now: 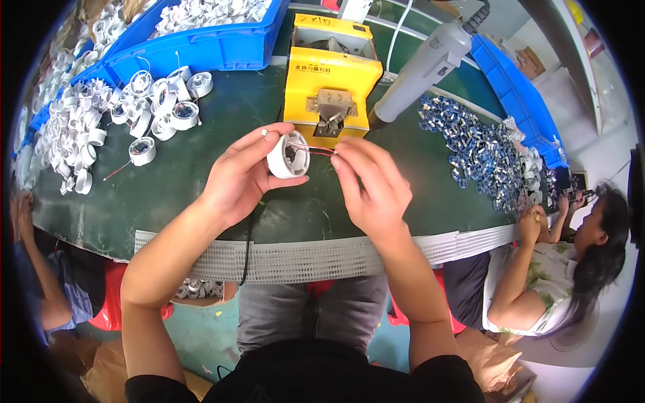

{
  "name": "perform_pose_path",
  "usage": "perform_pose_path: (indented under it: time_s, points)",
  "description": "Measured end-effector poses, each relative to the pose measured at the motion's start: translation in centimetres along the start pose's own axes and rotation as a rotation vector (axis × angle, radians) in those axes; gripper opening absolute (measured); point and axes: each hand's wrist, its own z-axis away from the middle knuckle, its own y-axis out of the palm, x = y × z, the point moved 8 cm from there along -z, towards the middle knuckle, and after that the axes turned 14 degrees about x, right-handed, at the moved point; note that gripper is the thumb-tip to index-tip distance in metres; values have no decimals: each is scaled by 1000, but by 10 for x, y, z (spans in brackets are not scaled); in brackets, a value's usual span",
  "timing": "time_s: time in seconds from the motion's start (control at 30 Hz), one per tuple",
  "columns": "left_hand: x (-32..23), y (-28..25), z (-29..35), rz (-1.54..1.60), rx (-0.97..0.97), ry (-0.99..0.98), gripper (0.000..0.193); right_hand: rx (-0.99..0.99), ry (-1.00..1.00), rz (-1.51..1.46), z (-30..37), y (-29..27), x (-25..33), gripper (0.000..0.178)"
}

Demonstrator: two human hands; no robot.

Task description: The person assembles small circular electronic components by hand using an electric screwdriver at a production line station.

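Note:
My left hand point(235, 178) is closed round a white round plastic housing point(290, 161), tilted so that its hollow side faces right. Dark parts show inside it. A small white piece point(265, 132) sticks up by the left thumb and index finger. From the housing a thin red-and-dark wire pair point(316, 149) runs right into the fingertips of my right hand point(376, 188), which pinches its end. Just beyond both hands stands a yellow machine point(326, 87) with a metal mechanism point(330, 107) on its front.
A grey electric screwdriver-like tool point(424, 67) hangs right of the machine. Wired housings point(161, 101) and plain white rings point(74, 134) lie left, near a blue bin point(222, 50). Small blue boards point(477, 151) are heaped right. Co-workers sit on both sides; one point(537, 282) is at right.

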Motion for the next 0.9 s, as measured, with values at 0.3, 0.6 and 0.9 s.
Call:
perform_pose_path:
  time_s: [0.3,0.6,0.9]
  points:
    - [3,1,-1,95,58,-30,34,95,30,3,-1,7,-9,28]
    - [-4,6,-1,38,100,69,29,197,170,-408,-3,17,-18,25]
    - [6,19,-1,69,223,83,41,122,599,-1155,20,59,-33,19]
